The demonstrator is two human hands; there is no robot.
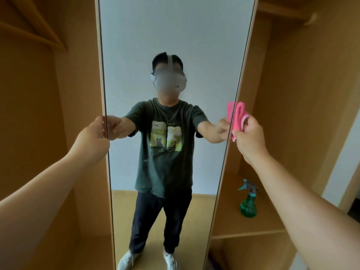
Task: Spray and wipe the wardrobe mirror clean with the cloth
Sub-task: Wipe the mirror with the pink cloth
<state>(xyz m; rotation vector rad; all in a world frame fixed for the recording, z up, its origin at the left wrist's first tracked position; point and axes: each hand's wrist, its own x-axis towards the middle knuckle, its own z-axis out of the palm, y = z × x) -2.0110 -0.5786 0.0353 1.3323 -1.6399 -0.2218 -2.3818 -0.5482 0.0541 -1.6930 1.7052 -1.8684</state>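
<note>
At tall glossy mirror [175, 36] edge, crumpled pink cloth [238, 119] in right hand [251, 137].

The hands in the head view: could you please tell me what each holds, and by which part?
The right hand grips the bunched pink cloth by its lower part; the left hand holds the mirror by its left edge.
</note>
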